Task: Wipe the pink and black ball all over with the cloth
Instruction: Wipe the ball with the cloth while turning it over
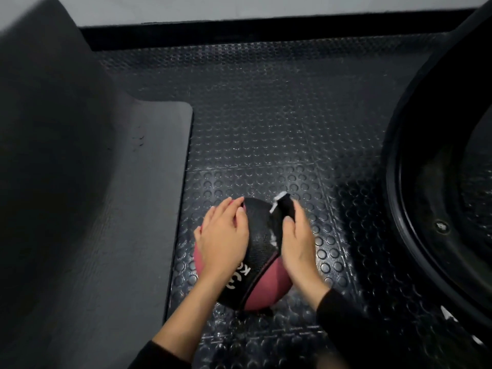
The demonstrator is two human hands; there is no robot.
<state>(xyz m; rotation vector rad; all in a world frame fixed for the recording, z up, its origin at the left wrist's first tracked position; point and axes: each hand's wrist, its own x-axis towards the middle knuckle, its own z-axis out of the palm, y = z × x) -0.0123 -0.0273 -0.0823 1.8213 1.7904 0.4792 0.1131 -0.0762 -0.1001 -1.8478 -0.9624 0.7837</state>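
The ball (262,246) sits on the studded black floor (266,129), low in the middle of the view, between a grey pad (133,209) on the left and a big black ring (426,182) on the right; my left hand (225,235) lies flat on its top left, fingers straight, steadying it; my right hand (298,246) grips the black cloth (286,206) against its right side, a white tag poking out past my thumb; the ball could roll away if my flat hand eases off as I rub; the underside, against the floor, could easily go unwiped
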